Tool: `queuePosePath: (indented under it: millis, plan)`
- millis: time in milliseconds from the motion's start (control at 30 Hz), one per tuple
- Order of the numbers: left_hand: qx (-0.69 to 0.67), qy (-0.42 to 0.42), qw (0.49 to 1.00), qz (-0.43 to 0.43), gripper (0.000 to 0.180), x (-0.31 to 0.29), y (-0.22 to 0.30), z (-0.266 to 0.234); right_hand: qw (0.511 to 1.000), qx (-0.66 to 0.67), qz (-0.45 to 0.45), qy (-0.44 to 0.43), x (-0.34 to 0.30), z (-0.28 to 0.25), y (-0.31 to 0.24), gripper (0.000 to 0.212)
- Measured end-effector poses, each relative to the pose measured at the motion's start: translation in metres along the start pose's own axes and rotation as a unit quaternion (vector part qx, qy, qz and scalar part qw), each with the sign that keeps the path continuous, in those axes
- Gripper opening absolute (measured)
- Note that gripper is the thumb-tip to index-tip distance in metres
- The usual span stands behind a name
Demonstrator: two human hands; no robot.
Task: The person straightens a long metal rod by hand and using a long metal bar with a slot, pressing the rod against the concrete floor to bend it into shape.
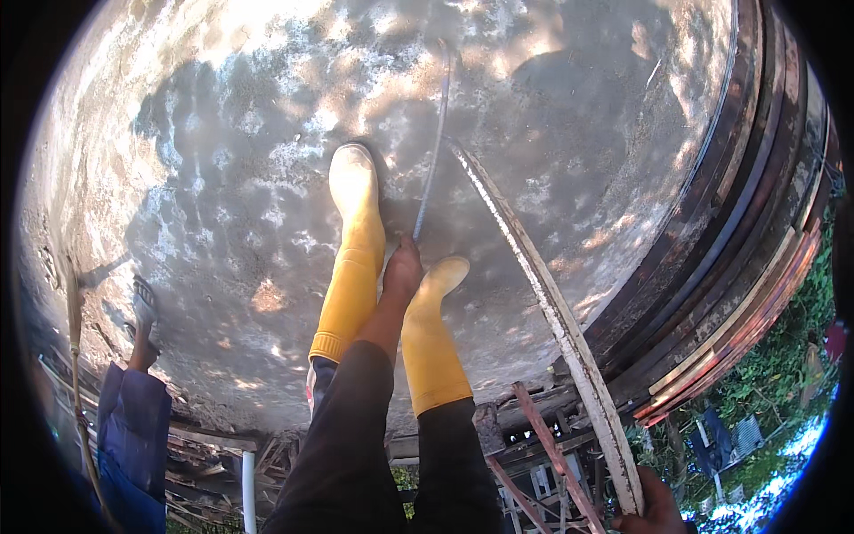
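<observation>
My left hand (pixel 405 269) reaches down between my yellow rubber boots, closed around the near end of a thin grey ribbed rod (pixel 432 169). That rod runs forward over the concrete ground. At the lower right, my right hand (pixel 656 505) grips the near end of a long narrow wooden plank (pixel 562 325) with flaking white paint. The plank slants away, its far tip near the middle of the rod. Part of my right hand is cut off by the picture's edge.
My yellow boots (pixel 351 258) stand on mottled concrete (pixel 258 196). Stacked long planks and beams (pixel 747 205) curve along the right. A person in dark trousers (pixel 133 418) stands at the left beside a long broom (pixel 76 356). Scrap wood and a white pipe (pixel 248 489) lie behind me.
</observation>
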State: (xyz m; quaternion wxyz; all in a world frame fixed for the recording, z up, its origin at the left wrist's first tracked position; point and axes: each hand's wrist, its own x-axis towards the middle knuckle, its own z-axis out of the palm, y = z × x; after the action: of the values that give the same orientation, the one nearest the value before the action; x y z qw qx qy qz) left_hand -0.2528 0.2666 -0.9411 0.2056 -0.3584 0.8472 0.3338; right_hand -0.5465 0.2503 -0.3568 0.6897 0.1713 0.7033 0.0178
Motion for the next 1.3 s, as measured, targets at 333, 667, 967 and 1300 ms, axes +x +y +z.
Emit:
queuePosePath:
  millis: [333,667,967,1300]
  plan:
    - [0.237,-0.115,0.956,0.128,0.027,0.013,0.019,0.023,0.993,-0.098,-0.06,0.024,-0.016,-0.004,-0.048,0.086]
    - [-0.315,-0.127,0.913,-0.225,0.019,0.014,0.02,-0.034,0.993,-0.103,0.016,0.062,-0.019,0.018,-0.078,0.079]
    - [-0.025,-0.072,0.997,-0.008,0.024,-0.017,-0.028,0.084,0.971,-0.228,0.02,0.07,-0.004,0.049,-0.06,0.076]
    - [0.171,-0.1,0.98,0.009,0.026,-0.004,-0.019,0.135,0.989,-0.14,0.045,0.035,-0.01,0.025,-0.071,0.081]
